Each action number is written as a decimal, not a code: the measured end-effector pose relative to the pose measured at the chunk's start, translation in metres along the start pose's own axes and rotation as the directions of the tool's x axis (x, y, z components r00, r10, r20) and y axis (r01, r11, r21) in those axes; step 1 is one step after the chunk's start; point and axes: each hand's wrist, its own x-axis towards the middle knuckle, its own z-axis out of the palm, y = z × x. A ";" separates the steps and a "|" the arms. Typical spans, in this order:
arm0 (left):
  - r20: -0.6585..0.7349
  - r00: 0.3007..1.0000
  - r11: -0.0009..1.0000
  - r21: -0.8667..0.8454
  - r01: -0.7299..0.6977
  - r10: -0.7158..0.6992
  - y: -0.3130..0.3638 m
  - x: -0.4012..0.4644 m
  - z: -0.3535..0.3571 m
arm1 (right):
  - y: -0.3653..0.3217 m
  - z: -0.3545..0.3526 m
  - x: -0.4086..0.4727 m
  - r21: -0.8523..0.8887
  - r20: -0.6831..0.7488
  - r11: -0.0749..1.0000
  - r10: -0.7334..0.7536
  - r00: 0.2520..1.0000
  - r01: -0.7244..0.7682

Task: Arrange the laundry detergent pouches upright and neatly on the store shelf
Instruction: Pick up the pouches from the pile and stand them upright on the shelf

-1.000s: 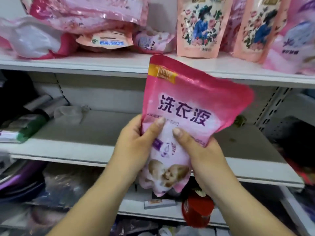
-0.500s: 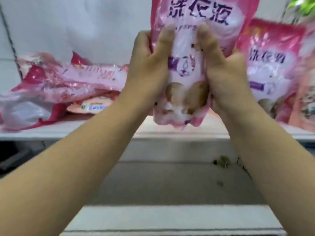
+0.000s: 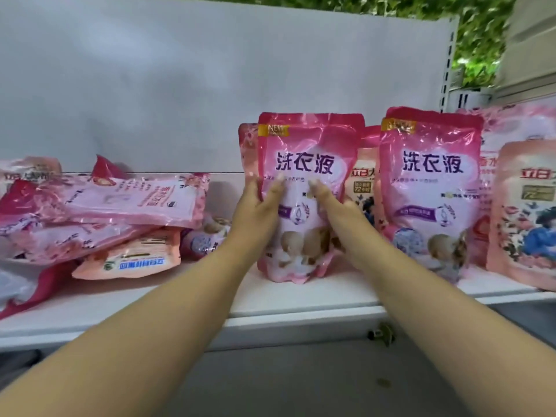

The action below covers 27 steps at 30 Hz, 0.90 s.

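A pink detergent pouch (image 3: 310, 164) with purple lettering stands upright on the white shelf (image 3: 301, 299), its base on the board. My left hand (image 3: 257, 212) grips its left side and my right hand (image 3: 337, 215) its right side, thumbs across the front. A matching pink pouch (image 3: 430, 188) stands upright just to the right. Peach floral pouches (image 3: 526, 212) stand at the far right. More pouches show behind the held one. On the left, several pink pouches (image 3: 126, 203) lie flat in a loose pile, with a peach pouch (image 3: 132, 260) under them.
A white back panel (image 3: 210, 85) closes the shelf behind. Bare shelf shows between the pile and the held pouch. A lower grey shelf (image 3: 285, 386) lies below the front lip. Green foliage (image 3: 481, 40) and an upright post are at the top right.
Both hands lifted the pink pouch from in front of the lower shelf up to the upper shelf and set its base down beside the standing pink pouch. My view rose with it.
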 end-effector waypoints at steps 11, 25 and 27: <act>-0.117 0.982 0.985 0.104 -0.137 0.149 -0.003 -0.004 -0.006 | 0.008 -0.012 -0.010 -0.434 0.110 0.900 0.012 0.994 0.038; -0.056 0.995 0.990 0.119 -0.074 0.081 0.005 -0.016 -0.009 | 0.010 -0.013 -0.018 -0.333 0.094 0.941 -0.031 0.995 0.061; -0.019 0.997 0.987 0.139 -0.077 0.081 0.007 -0.021 -0.020 | 0.008 -0.009 -0.024 -0.342 0.080 0.936 -0.065 0.995 0.089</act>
